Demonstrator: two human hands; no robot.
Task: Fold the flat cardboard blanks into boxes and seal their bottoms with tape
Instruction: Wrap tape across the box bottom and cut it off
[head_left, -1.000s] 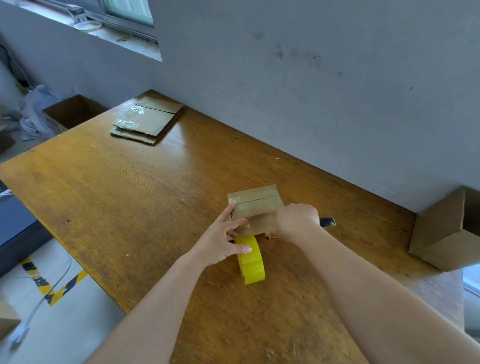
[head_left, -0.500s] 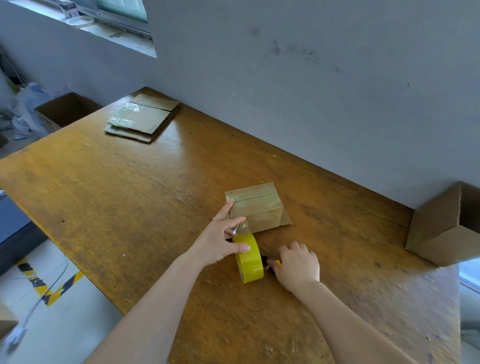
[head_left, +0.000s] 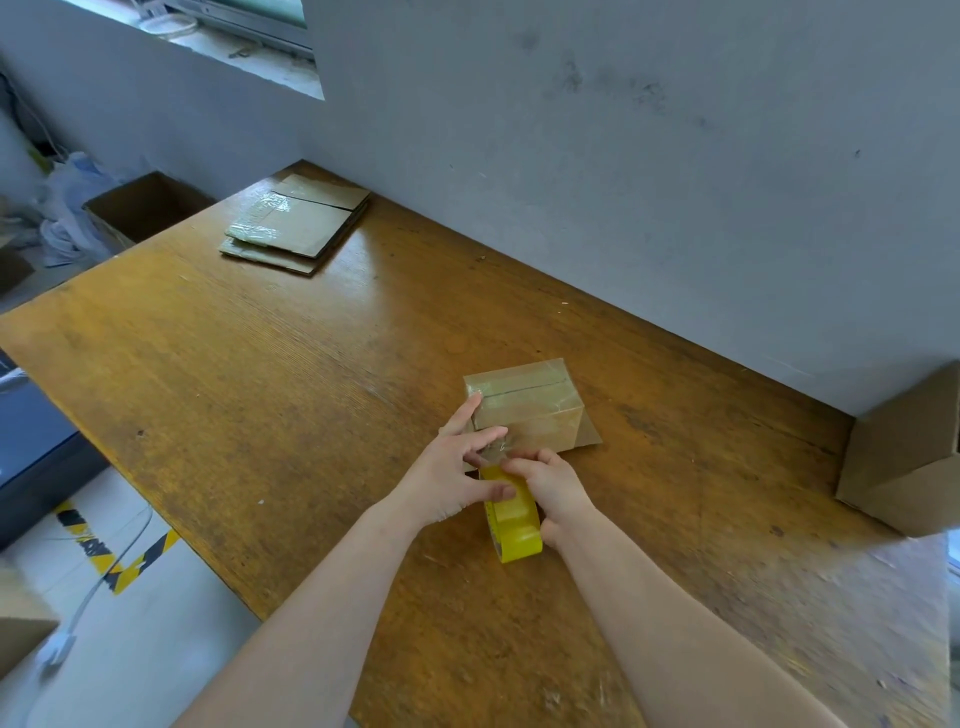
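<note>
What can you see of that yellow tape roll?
The tape roll is glossy yellow, a wound ring. It stands on its edge on the wooden table, just nearer the person than the small taped box. The right hand curls round its right side, and the thumb of the left hand rests on its left side. A clear strip seems to run from it to the box.

Right hand (head_left: 558, 493) hides part of the tape roll (head_left: 514, 540)
</note>
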